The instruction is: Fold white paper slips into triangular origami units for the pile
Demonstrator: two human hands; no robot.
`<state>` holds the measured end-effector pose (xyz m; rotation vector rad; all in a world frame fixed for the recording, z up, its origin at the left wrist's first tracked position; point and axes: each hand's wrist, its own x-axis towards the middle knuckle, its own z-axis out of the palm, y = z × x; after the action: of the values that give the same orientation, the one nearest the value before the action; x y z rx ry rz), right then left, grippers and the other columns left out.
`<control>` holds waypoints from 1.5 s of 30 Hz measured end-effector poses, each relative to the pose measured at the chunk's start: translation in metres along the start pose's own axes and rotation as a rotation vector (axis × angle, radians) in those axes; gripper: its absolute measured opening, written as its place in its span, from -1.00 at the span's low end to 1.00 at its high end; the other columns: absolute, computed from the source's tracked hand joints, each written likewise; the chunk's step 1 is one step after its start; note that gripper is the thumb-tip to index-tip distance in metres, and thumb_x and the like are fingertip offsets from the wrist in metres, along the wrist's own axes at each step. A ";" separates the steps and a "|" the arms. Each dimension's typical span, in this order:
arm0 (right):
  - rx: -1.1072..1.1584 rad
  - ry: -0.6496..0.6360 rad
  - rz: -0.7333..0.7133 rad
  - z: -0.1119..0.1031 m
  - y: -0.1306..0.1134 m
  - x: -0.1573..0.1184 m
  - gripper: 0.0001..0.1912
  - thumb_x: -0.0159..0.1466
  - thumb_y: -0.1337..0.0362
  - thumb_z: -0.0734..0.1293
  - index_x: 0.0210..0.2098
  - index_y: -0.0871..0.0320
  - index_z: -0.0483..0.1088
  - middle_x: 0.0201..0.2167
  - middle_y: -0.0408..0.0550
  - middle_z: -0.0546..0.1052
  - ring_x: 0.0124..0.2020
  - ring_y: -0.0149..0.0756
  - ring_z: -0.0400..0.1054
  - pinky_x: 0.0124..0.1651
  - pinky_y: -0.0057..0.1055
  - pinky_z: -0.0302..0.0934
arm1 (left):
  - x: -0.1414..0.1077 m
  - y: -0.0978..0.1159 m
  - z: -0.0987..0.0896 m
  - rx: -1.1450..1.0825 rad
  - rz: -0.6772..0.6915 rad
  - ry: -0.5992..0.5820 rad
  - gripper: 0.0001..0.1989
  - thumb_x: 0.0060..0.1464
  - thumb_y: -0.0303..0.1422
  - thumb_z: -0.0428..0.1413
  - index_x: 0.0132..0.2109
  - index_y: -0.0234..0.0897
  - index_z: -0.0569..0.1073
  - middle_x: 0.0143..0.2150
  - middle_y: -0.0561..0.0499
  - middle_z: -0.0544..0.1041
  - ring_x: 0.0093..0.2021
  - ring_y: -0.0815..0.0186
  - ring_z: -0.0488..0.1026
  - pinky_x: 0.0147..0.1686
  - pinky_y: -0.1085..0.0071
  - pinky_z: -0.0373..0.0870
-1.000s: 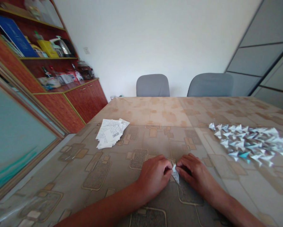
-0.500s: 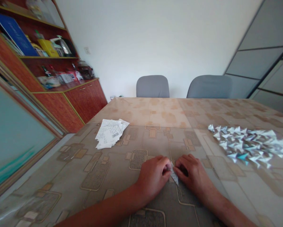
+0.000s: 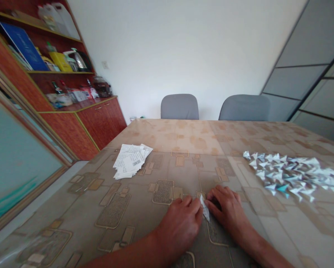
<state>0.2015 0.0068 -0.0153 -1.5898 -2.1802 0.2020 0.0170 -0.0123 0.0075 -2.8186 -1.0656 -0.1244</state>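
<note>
A small folded piece of white printed paper [image 3: 204, 211], narrow and pointed at both ends, lies between my hands near the table's front. My left hand [image 3: 180, 219] is closed, its curled fingertips at the paper's left edge; its thumb is hidden. From the other side, the thumb and forefinger of my right hand [image 3: 227, 206] close on the paper's right edge. To the right is a group of small pointed folded-paper pieces [image 3: 286, 173], mostly white, one teal. A loose stack of printed paper slips [image 3: 131, 162] rests on the left.
The patterned tablecloth [image 3: 189, 171] covers the table. Two grey chairs [image 3: 179, 107] stand behind its far edge, against the white wall. At the far left, a red-brown cabinet [image 3: 94, 121] holds bottles, a kettle and boxes.
My left hand has turned, its knuckles now further over and its fingers lower along the folded paper. The paper's upper tip shows more. The view has tilted slightly upward.
</note>
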 end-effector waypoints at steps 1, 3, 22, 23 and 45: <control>0.001 0.005 0.008 0.000 -0.001 0.000 -0.88 0.20 0.30 0.38 -0.45 0.09 0.37 -0.43 -0.13 0.46 -0.32 -0.17 0.32 -0.21 -0.26 0.08 | 0.000 0.001 0.000 0.004 -0.002 0.004 -0.79 0.25 -0.39 0.05 -0.02 -0.38 0.42 -0.17 -0.09 0.47 -0.19 0.18 0.39 -0.31 0.33 0.35; 0.019 0.008 0.030 0.001 -0.001 -0.001 -0.88 0.19 0.29 0.39 -0.45 0.09 0.38 -0.42 -0.11 0.46 -0.30 -0.14 0.32 -0.21 -0.23 0.08 | -0.001 0.003 0.001 0.012 -0.005 0.006 -0.76 0.25 -0.40 0.03 0.03 -0.40 0.40 -0.16 -0.12 0.47 -0.18 0.16 0.38 -0.31 0.32 0.34; 0.408 -0.016 -0.061 -0.014 -0.004 0.011 -0.81 0.28 0.25 0.28 -0.47 0.12 0.37 -0.47 -0.15 0.46 -0.37 -0.29 0.36 -0.29 -0.43 0.20 | 0.005 -0.022 0.005 -0.859 -0.479 0.212 -0.81 0.06 -0.45 0.17 -0.13 -0.26 0.53 -0.26 0.00 0.55 -0.29 0.29 0.45 -0.27 0.44 0.33; 0.482 -0.012 -0.073 -0.017 -0.005 0.011 -0.79 0.28 0.22 0.27 -0.47 0.12 0.36 -0.47 -0.15 0.45 -0.37 -0.30 0.35 -0.30 -0.44 0.21 | 0.007 -0.024 0.007 -0.965 -0.534 0.244 -0.78 0.03 -0.43 0.19 -0.12 -0.28 0.53 -0.27 0.00 0.56 -0.31 0.30 0.44 -0.30 0.45 0.33; 0.741 0.012 0.000 -0.024 -0.015 0.002 -0.78 0.27 0.17 0.29 -0.46 0.12 0.41 -0.49 -0.16 0.45 -0.43 -0.34 0.34 -0.36 -0.49 0.22 | 0.015 -0.015 0.005 -1.369 -0.458 0.408 -0.85 0.00 -0.39 0.12 -0.50 -0.32 0.41 -0.55 0.10 0.35 -0.49 0.40 0.26 -0.45 0.52 0.15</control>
<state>0.1981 0.0007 0.0120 -1.1485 -1.7735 0.8791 0.0184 0.0088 0.0058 -3.0153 -1.9538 -2.0501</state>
